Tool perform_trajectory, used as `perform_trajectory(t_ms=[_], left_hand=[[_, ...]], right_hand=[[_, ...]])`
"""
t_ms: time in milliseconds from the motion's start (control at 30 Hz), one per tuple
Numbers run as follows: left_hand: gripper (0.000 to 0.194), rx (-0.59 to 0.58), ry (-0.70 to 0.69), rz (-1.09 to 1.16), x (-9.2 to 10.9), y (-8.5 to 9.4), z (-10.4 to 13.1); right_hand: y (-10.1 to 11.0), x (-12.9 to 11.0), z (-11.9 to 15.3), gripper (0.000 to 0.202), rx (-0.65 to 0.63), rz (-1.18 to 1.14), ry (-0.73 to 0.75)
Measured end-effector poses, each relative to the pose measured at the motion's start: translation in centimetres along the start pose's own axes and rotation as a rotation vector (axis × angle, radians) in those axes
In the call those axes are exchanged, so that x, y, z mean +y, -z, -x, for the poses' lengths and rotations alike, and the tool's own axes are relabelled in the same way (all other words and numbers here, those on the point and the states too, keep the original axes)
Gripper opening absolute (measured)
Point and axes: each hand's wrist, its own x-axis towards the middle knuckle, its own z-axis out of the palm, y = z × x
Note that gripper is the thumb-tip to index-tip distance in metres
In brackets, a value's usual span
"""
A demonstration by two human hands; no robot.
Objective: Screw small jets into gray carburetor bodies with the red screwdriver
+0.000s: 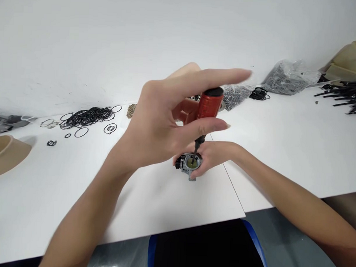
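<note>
A screwdriver [209, 105] with a red handle and black end cap stands nearly upright in my left hand [163, 117]. My thumb and fingers hold the handle, with the index finger reaching across above it. Its dark shaft points down, the tip at the brass-coloured disc [192, 163] inside the bore of a small metal carburetor [186, 169]. On the table, my right hand [210, 158] is wrapped around the carburetor from the right and behind, with the thumb at its near side. The left hand hides part of the right fingers.
Black rubber rings [89, 116] lie piled at the left, near small brass parts [131, 111]. A beige container [8, 153] stands at the left edge. Clear bags of small parts [289, 77], black rods [348, 94] and another beige container [348, 61] sit at the back right. A chair [209, 247] is below the table edge.
</note>
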Motion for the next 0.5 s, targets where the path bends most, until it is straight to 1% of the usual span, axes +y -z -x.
perform_trajectory(t_ms=[67, 233, 367, 500], left_hand=[[0.038, -0.015, 0.025, 0.048, -0.2, 0.4, -0.1], [0.031, -0.067, 0.04, 0.149, -1.4, 1.3, -0.5], [0.032, -0.007, 0.084, 0.166, -2.0, 0.7, -0.7], [0.027, 0.057, 0.027, 0.239, -2.7, -0.1, -0.8]], right_hand=[[0.0, 0.2, 0.0, 0.05, 0.003, 0.01, 0.019], [-0.1, 0.6, -0.1, 0.049, 0.005, 0.002, 0.078], [-0.3, 0.5, -0.1, 0.048, 0.03, 0.005, 0.052], [-0.4, 0.3, 0.0, 0.046, 0.048, -0.009, 0.057]])
